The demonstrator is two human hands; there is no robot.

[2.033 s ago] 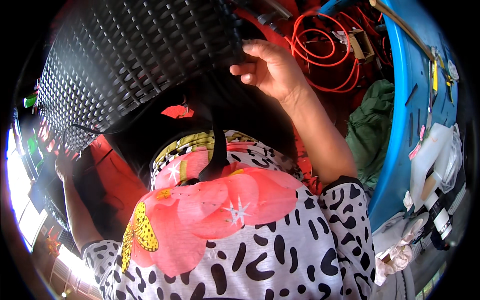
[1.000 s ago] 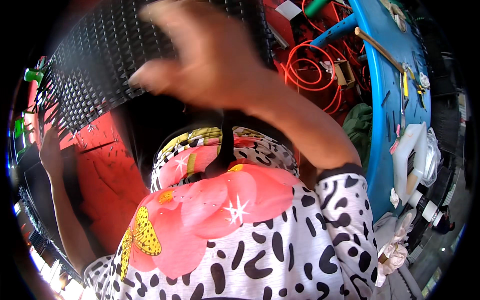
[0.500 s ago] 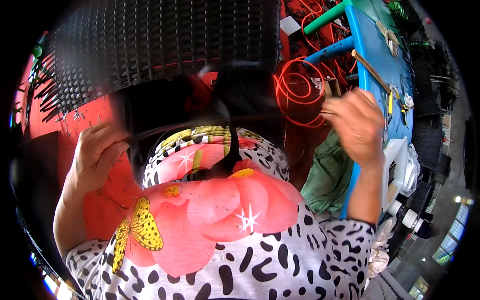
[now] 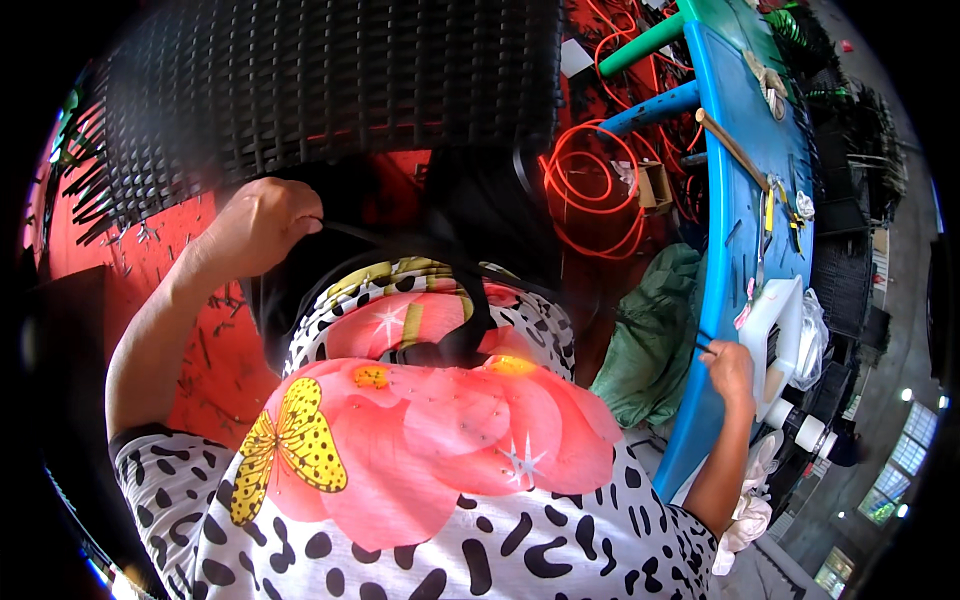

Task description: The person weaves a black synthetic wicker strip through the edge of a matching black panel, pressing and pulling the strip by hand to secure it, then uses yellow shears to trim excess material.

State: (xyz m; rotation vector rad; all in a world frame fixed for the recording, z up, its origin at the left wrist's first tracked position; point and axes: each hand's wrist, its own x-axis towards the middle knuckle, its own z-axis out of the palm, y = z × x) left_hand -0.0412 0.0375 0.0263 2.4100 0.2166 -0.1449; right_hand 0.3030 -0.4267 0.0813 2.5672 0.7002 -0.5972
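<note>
A black woven rattan panel (image 4: 330, 80) stands before me, its loose strand ends (image 4: 88, 205) jutting out at the left. Below its lower edge, my left hand (image 4: 265, 225) is closed on a black rattan strip (image 4: 350, 231) that runs rightward across my lap and fades into the dark background. Far to the right, at the edge of a blue table (image 4: 715, 250), my right hand (image 4: 732, 370) has its fingers pinched together. A short dark strip end pokes out of that pinch; whether it belongs to the same strip I cannot tell.
On the blue table lie a wooden handle (image 4: 732, 150), yellow-handled pliers (image 4: 795, 217) and a white plastic container (image 4: 775, 315). An orange hose (image 4: 552, 190) coils beside a small cardboard box (image 4: 655, 187). A green sack (image 4: 650, 345) rests below. Dark scraps (image 4: 225, 305) litter the red floor.
My left hand has moved up and right, nearer the panel's lower edge. My right hand has dropped down and outward to the blue table's edge. The strip stretched between both hands no longer shows whole.
</note>
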